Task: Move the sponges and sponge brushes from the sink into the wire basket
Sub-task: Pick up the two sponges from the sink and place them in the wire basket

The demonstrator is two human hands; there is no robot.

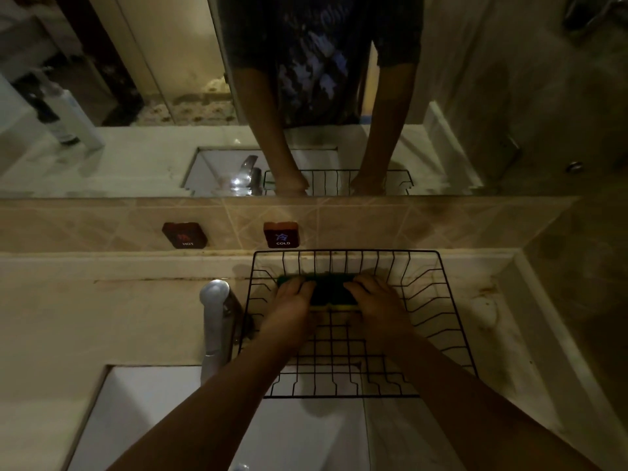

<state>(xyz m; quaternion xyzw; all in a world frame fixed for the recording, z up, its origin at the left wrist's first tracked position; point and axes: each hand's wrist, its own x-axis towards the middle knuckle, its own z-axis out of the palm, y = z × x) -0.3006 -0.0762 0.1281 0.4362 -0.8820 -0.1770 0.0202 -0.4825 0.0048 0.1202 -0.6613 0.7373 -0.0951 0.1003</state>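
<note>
sponges (331, 294), dark green on top with a yellow edge showing at the near side, sit at the far end of the wire basket (452, 321), pressed between two bare hands. it looks like more than one sponge bunched together, but the dim light makes the count impossible to tell.

from largest to smallest: a pale stone surface (85, 317) runs beneath a wide mirror (136, 96). a white sink (163, 419) is set into the surface at the near left, and what shows of it holds no sponge or brush, though the arms hide part of it. the black wire basket stands on the surface to the right, its near edge overhanging the sink corner. a chrome tap (215, 321) stands just left of the basket.

both forearms reach forward from the bottom of the view, side by side, into the basket. the left hand (292, 297) covers the left end of the sponges, palm down, fingers (300, 287) curled over the top. the right hand (373, 297) mirrors it on the right end. both sets of fingers are clamped on the sponges, not spread free.

risks, as a judgement: the sponges are soft and squeezed from both ends, so they could spring or tip when the hands let go. the left forearm passes close to the tap and could knock it when drawn back. a push on the basket's near edge could tilt it toward the sink, since it overhangs there.
</note>
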